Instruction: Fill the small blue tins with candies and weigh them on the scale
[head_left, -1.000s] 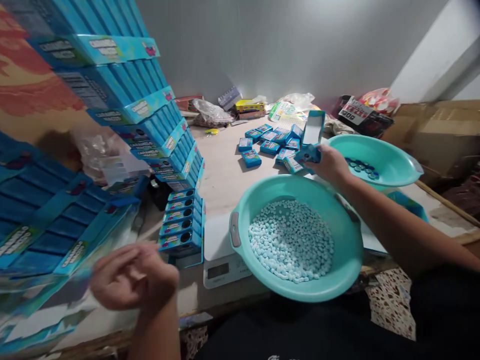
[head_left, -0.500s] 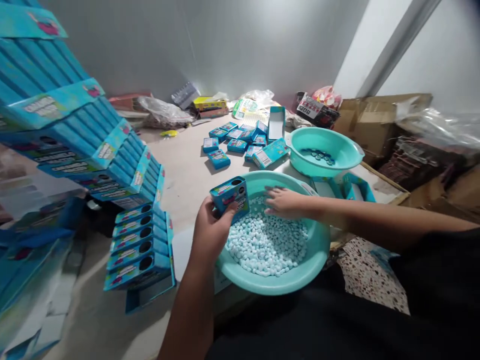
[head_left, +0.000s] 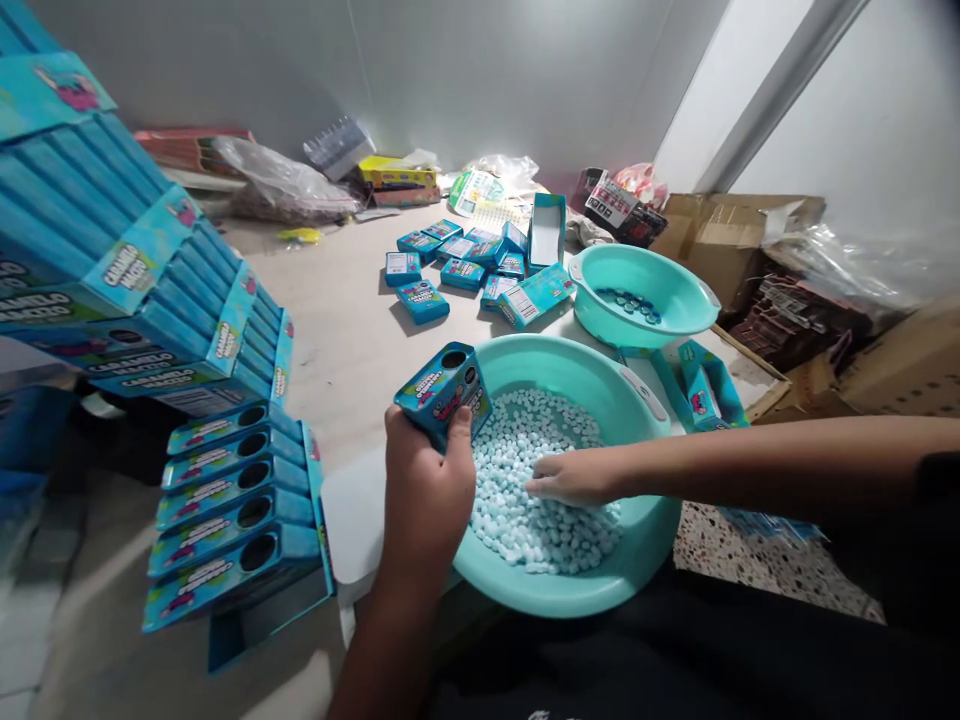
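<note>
My left hand [head_left: 424,485] grips a small blue candy box [head_left: 444,390] with a round hole in its top, held over the near left rim of a large teal basin [head_left: 645,400]. The basin is full of small pale blue and white candies [head_left: 525,470]. My right hand [head_left: 566,478] reaches in from the right and rests palm down on the candies, fingers curled into them. Whether it holds any is hidden.
A second teal basin [head_left: 660,330] with dark blue caps sits behind. Loose blue boxes [head_left: 450,270] lie at the table's middle, one open box [head_left: 546,230] upright. Stacked blue cartons [head_left: 150,300] and a row of holed boxes [head_left: 225,510] stand left. Cardboard boxes [head_left: 735,240] are right.
My right hand slid nearer and deeper into the candies. My left hand with the box lowered a little toward the basin's rim. The view shifted slightly.
</note>
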